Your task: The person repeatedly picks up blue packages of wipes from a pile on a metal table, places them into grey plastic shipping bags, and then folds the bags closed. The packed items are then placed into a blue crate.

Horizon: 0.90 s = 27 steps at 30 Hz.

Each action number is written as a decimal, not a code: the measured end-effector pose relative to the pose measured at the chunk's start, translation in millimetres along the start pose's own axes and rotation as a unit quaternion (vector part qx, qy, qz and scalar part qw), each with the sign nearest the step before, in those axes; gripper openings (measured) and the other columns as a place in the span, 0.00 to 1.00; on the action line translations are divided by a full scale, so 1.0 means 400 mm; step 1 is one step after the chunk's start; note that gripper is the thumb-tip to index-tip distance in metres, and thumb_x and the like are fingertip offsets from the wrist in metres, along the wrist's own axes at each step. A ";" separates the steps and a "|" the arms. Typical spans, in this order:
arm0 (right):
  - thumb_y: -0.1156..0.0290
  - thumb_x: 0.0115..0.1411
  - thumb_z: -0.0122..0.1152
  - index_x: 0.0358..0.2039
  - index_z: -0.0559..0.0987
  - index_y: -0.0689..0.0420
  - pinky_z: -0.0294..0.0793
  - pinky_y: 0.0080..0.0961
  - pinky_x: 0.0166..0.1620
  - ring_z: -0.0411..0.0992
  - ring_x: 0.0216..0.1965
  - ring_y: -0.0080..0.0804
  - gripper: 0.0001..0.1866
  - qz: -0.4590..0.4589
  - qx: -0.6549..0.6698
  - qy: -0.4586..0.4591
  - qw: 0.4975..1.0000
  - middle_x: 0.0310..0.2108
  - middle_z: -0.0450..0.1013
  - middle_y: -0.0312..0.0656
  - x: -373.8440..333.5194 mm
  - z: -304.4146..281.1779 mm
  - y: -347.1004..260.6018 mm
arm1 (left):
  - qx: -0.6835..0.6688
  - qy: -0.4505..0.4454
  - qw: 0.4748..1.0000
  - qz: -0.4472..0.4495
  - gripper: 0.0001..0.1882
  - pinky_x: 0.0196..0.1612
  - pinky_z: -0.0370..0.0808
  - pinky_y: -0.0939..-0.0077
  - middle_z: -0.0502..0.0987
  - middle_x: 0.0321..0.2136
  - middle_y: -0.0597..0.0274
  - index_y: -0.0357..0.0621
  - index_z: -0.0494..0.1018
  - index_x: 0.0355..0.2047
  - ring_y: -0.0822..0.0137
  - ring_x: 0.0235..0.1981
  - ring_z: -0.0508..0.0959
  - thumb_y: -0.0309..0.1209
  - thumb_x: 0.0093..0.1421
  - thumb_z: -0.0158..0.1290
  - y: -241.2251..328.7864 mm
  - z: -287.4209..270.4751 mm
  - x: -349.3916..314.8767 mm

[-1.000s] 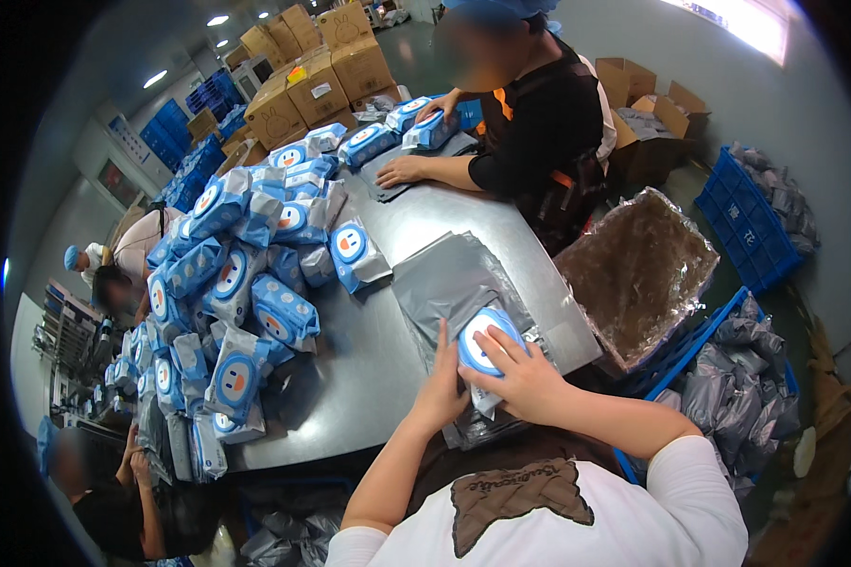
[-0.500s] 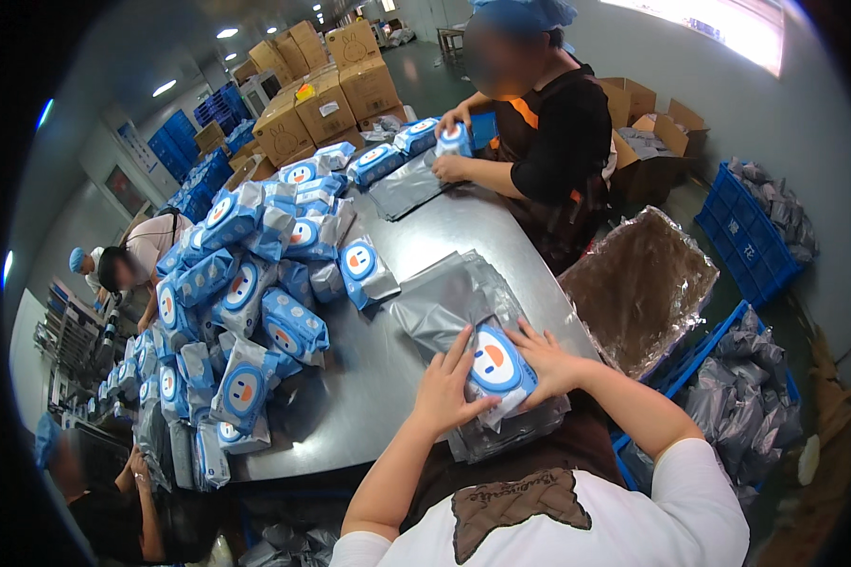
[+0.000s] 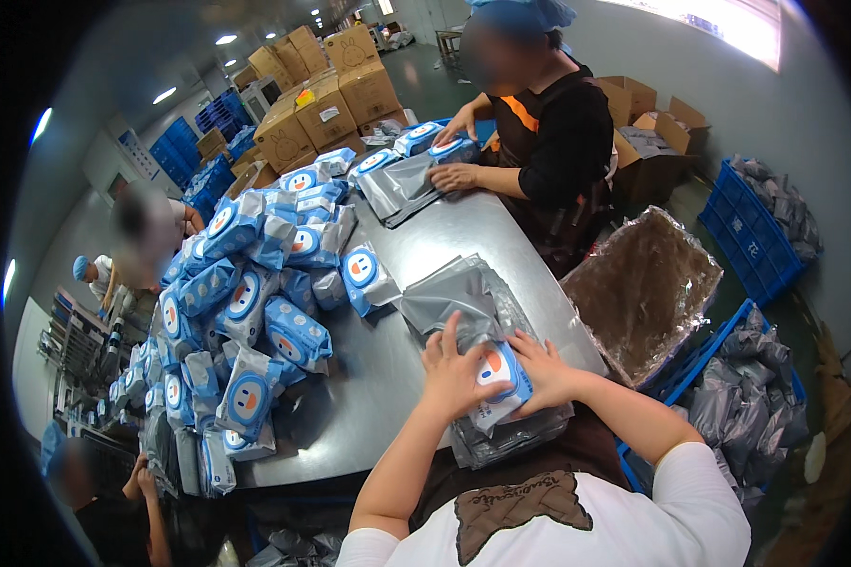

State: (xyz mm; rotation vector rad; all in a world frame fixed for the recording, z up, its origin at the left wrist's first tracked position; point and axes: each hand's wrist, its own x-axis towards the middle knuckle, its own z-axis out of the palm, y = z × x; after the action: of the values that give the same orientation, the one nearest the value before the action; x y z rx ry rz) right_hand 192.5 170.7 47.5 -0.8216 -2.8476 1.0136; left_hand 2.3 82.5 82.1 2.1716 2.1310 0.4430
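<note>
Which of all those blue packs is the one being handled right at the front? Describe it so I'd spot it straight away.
Start at the long grey table and follow it to its near end, where a stack of grey plastic bags lies. On that stack sits a blue-and-white pack with an orange dot, held between the left hand and the right hand. Unlike the heaped packs further left, it lies alone, under two hands.

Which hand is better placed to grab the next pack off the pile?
Left, probably. The left hand sits on the pile's side of the held blue pack, with the nearest loose pack up-left. The right hand is farther.
</note>
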 end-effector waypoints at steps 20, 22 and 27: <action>0.62 0.34 0.75 0.23 0.73 0.57 0.62 0.44 0.44 0.67 0.34 0.45 0.20 -0.020 0.038 0.442 0.896 0.25 0.69 0.39 -0.123 0.129 -0.058 | -0.224 0.162 0.958 -0.081 0.26 0.44 0.74 0.61 0.68 0.54 0.42 0.34 0.69 0.48 0.44 0.47 0.74 0.22 0.45 0.56 0.069 0.121 -0.265; 0.62 0.36 0.75 0.21 0.71 0.55 0.60 0.42 0.45 0.66 0.34 0.43 0.20 -0.059 0.008 0.514 0.856 0.24 0.67 0.36 -0.149 0.166 -0.088 | -0.225 0.102 0.963 -0.106 0.30 0.42 0.74 0.58 0.53 0.62 0.37 0.32 0.62 0.51 0.38 0.45 0.73 0.20 0.45 0.56 0.077 0.108 -0.263; 0.69 0.51 0.60 0.28 0.73 0.60 0.70 0.38 0.34 0.70 0.35 0.45 0.08 -0.154 -0.052 0.284 0.945 0.31 0.70 0.47 -0.079 0.176 -0.123 | -0.285 0.038 0.954 -0.088 0.38 0.39 0.73 0.59 0.42 0.65 0.36 0.31 0.50 0.58 0.34 0.47 0.69 0.20 0.48 0.55 0.055 0.108 -0.233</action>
State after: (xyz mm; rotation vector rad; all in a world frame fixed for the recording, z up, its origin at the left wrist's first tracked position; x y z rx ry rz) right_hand 184.1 82.2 26.0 -0.5319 -2.4308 0.4869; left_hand 34.4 -3.9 31.5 1.6526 1.8884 0.9928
